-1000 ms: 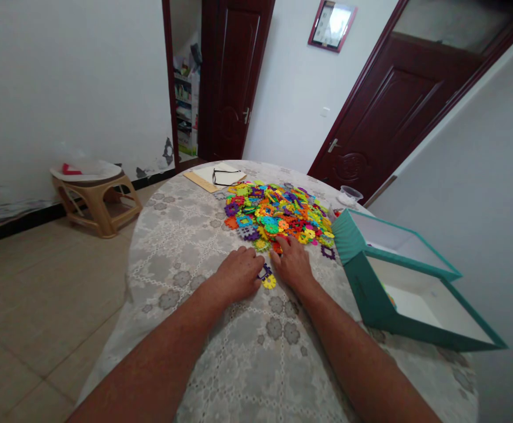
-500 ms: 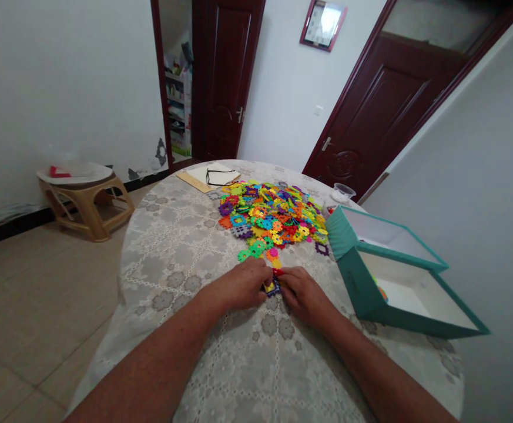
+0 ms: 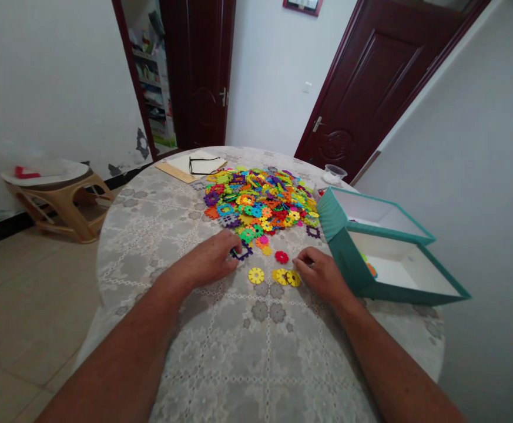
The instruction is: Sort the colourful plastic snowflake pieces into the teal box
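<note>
My left hand (image 3: 216,254) has its fingers closed on a dark purple square frame piece (image 3: 244,251), just in front of the pile. To the right, my right hand (image 3: 320,273) is curled with thumb and fingers together; whatever is between them, if anything, is too small to make out. Its fingertips are close to overlapping yellow flower discs (image 3: 281,276). A single yellow flower disc (image 3: 256,275) lies between the hands, and a red flower disc (image 3: 281,257) rests beyond it. Orange and pink discs (image 3: 262,244) lie at the near edge of the pile.
A heap of colourful plastic pieces (image 3: 260,200) covers the table's middle. An open green box (image 3: 348,264) stands at the right, a few pieces inside. Glasses (image 3: 203,166) lie on paper at the back left. A clear bowl (image 3: 334,173) sits at the back right.
My hands have moved apart from where they met over the pieces. The purple frame is now off to the left in my left hand; yellow and red discs lie uncovered. The view has shifted.
</note>
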`<state>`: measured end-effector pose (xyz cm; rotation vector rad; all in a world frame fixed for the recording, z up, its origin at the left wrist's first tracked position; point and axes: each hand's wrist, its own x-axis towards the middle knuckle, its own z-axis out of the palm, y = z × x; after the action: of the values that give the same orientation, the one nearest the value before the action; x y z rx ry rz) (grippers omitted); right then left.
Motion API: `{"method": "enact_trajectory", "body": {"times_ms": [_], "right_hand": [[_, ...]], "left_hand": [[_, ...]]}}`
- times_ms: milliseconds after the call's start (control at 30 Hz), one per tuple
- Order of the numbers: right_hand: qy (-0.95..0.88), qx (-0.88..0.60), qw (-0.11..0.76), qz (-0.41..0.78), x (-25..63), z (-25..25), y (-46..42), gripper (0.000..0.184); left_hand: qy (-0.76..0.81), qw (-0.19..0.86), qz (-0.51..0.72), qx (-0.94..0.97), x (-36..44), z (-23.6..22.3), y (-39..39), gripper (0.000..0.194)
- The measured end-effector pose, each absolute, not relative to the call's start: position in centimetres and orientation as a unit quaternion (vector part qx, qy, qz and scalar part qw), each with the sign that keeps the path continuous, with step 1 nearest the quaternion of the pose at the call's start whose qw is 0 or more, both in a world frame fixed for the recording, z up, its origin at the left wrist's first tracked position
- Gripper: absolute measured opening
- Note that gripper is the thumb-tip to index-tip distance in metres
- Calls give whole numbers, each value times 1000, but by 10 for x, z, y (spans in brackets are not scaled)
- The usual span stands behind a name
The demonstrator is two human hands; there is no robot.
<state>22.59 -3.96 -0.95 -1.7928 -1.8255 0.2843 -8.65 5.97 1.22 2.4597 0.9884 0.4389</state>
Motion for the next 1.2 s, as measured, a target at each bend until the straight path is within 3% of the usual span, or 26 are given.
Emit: {"method": "enact_trajectory", "body": {"times_ms": [200, 300, 633, 800, 967, 1100, 1200], "right_hand": [[-744, -639, 143, 132, 230, 0, -48, 16], [-743, -634, 121, 175, 228, 8, -52, 15], [-663, -594, 238, 388, 232, 5, -47, 15], [-666, -603, 236, 370, 231, 7, -48, 27], [-704, -638, 129, 283, 226, 14, -52, 10], [-725, -637, 98, 244, 223, 18, -56, 10], [-739, -624, 83, 239, 223, 21, -58, 10]], "left_hand": [[464, 157, 115, 864, -110, 9, 79, 22], [497, 133, 79, 854, -114, 9, 81, 23], [576, 49, 22, 816, -103, 17, 71, 28], [510, 64, 95, 853, -96, 20, 63, 24], [370, 177, 100, 906, -74, 18, 41, 30], [340, 200, 48, 918, -53, 15, 26, 35], [339, 197, 26, 920, -44, 13, 22, 27]]}}
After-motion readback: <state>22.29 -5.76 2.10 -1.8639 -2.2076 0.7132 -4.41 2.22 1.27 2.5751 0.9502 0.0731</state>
